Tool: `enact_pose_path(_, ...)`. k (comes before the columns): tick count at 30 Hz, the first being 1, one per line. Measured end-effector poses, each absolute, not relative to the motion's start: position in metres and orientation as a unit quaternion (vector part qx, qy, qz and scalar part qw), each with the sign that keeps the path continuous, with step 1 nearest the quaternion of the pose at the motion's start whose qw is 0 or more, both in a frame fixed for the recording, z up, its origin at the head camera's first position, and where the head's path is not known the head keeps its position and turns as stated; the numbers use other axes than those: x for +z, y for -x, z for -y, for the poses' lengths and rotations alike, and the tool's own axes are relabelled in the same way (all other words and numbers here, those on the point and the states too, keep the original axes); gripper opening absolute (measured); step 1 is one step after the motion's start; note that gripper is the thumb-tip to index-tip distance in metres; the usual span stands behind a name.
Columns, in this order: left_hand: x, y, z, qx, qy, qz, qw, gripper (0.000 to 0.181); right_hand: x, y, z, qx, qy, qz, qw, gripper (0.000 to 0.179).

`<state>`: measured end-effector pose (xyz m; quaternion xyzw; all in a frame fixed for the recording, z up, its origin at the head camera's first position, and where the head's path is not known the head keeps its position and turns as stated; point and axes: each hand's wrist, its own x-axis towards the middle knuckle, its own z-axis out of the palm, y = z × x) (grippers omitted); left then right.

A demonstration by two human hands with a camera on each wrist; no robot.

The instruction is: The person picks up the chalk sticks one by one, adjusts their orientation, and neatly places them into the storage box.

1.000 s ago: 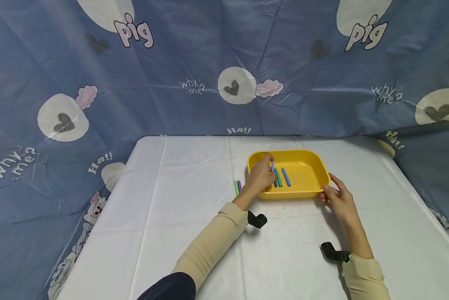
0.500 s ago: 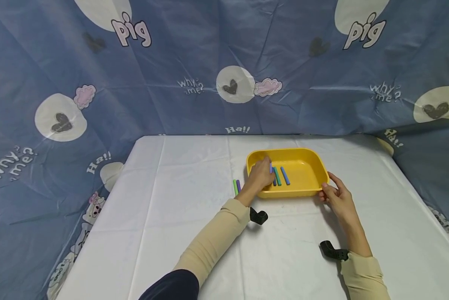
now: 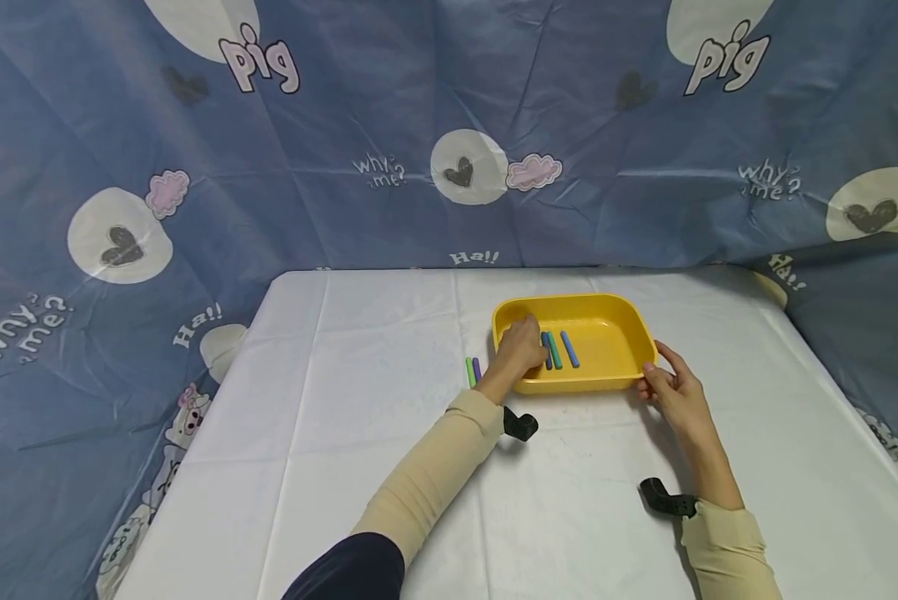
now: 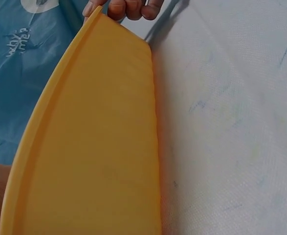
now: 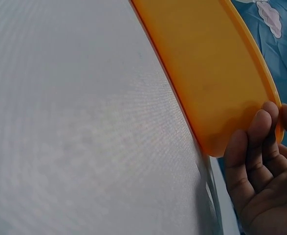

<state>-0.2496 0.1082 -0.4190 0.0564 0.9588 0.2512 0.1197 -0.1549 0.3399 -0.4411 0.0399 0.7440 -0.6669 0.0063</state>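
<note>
A yellow plastic tray [image 3: 606, 384] stands on the table, its outer wall filling much of both wrist views. My right hand [image 3: 674, 393] pinches the tray's near right corner, thumb at the rim and fingers [image 5: 259, 126] against the outside wall. My left hand [image 3: 521, 348] reaches over the near rim into the tray's left part with its fingers bent downward. Whatever lies under those fingers is hidden, so I cannot tell what they hold. Beside them lie a dark blue stick [image 3: 546, 352], a green stick [image 3: 554, 350] and a lighter blue stick [image 3: 570, 349], all thin and crayon-like.
Left of the tray a light green stick [image 3: 470, 372] and a purple stick [image 3: 477, 369] lie on the white tablecloth [image 3: 373, 375], partly behind my left forearm. Faint coloured marks show on the cloth. A blue printed curtain [image 3: 388, 225] hangs behind the table.
A violet-blue stick at my left fingertips has gone out of sight as the hand dips slightly, showing more of the dark blue stick. The right hand keeps its hold on the tray.
</note>
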Motion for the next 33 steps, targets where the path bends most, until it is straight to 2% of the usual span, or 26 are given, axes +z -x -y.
enact_pose_path(6, -0.419, 0.251, -0.11, 0.243, -0.05, -0.961, 0.123, 0.03, -0.449, 0.157, -0.343, -0.656, -0.042, -0.753, 0.001, 0.065)
enact_pose_path(18, -0.42, 0.253, -0.112, 0.216, -0.058, -0.966, 0.128, 0.037, -0.457, 0.16, -0.348, -0.663, -0.027, -0.748, -0.012, 0.064)
enact_pose_path(33, -0.416, 0.251, -0.112, 0.228, -0.051, -0.964, 0.125, 0.047, -0.454, 0.158, -0.346, -0.661, -0.033, -0.75, 0.0, 0.067)
